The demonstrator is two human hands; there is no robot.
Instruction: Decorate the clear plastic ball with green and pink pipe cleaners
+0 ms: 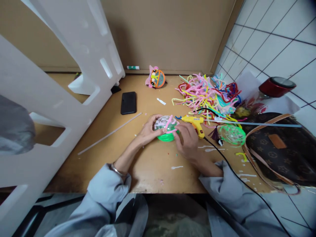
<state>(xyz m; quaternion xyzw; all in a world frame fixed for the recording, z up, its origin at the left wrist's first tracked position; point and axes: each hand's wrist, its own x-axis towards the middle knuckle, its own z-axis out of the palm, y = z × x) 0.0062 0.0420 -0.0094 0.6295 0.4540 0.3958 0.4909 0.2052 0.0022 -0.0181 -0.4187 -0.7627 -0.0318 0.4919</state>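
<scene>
My left hand [148, 130] is wrapped around the side of a rounded, clear-looking piece with a bright green band [166, 137] at its base. A pink pipe cleaner [169, 121] runs over the top of that piece and along its right edge. The fingers of my right hand [187, 140] are pinched on the pipe cleaner at the right edge. Just beyond my right hand lies a yellow hot glue gun [194, 121] with a blue tip, its black cord trailing toward me. Between my right hand and the bag sits another clear piece edged in green [232, 134].
A pile of colourful pipe cleaners [207, 95] lies at the back right, near a red-lidded jar [277, 86] and a brown handbag [278, 148]. At the back are a black phone [128, 103], a decorated ornament [156, 78] and a glue stick [110, 134]. A white plastic frame [98, 42] stands left.
</scene>
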